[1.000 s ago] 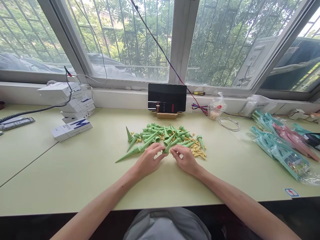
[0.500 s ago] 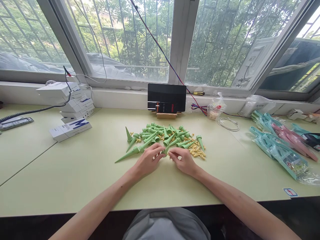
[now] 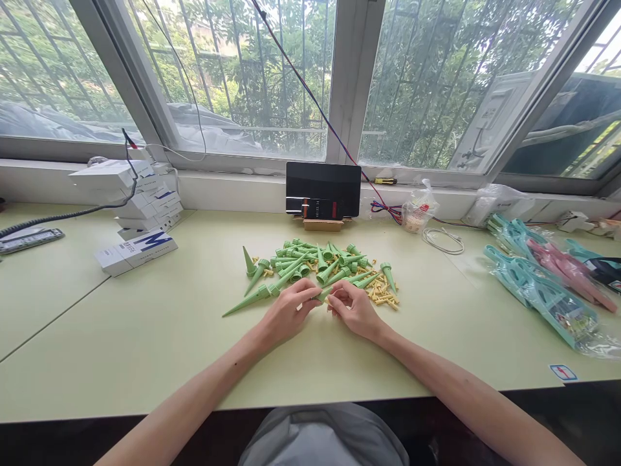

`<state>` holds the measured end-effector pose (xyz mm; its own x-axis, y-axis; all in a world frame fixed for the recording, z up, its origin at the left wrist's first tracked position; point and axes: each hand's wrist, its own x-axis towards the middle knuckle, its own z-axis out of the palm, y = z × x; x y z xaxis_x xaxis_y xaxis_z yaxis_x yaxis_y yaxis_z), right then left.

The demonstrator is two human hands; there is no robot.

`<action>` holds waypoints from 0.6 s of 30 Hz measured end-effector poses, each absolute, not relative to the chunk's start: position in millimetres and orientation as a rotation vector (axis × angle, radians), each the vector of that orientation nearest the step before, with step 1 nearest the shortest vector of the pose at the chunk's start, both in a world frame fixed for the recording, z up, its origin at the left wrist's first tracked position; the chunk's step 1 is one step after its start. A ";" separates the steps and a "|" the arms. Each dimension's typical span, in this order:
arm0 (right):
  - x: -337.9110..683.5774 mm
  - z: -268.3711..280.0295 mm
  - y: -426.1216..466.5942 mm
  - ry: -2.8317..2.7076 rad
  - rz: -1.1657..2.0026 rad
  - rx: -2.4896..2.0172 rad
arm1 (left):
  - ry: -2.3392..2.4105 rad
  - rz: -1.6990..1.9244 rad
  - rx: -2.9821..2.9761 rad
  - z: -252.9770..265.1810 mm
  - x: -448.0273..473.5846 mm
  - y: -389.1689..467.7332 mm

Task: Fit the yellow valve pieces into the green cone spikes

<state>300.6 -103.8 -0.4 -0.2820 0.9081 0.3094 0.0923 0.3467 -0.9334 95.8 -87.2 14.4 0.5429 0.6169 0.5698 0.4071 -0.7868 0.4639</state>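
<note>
My left hand [image 3: 292, 307] is closed on a green plastic plant-watering spike [image 3: 323, 295], pinched between thumb and fingers just above the table. Facing it, my right hand [image 3: 356, 309] has thumb and fingers pressed together on a small yellow peg [image 3: 328, 301], held against the spike and mostly hidden by the fingertips. Behind both hands lies a heap of similar green spikes [image 3: 322, 259], some with ribbed caps. A pile of loose yellow pegs [image 3: 385, 298] sits to the right of the heap, close to my right hand. One long spike [image 3: 245, 302] points left beside my left hand.
At the back, a black tablet [image 3: 323, 184] leans on a small cardboard stand [image 3: 323, 225]. White boxes [image 3: 137, 252] are stacked on the left. Bagged teal and pink plastic tools [image 3: 543, 278] lie on the right, with a coiled white cable [image 3: 444, 241] nearer the window.
The spike in my left hand has tipped lower, and my right fingertips have shifted slightly against it. The heap and the rest of the table look the same.
</note>
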 end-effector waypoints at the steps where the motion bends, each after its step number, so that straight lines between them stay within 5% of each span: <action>1: 300.5 -1.5 -103.4 -1.621 1.104 -0.909 | 0.843 1.089 2.512 14.5 95.7 -87.4; 12: 300.7 6.9 -102.6 -1.421 1.408 -0.909 | 0.788 1.124 2.565 14.2 94.7 -89.3; 18: 303.5 3.0 -97.6 -1.409 1.305 -0.941 | 0.803 1.162 2.518 14.0 98.6 -88.4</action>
<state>303.5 -97.6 3.0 -0.2404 0.9602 0.1420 -0.0683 0.1292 -0.9893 98.6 -88.4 14.0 0.5291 0.5789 0.6204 0.3764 -0.8154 0.4398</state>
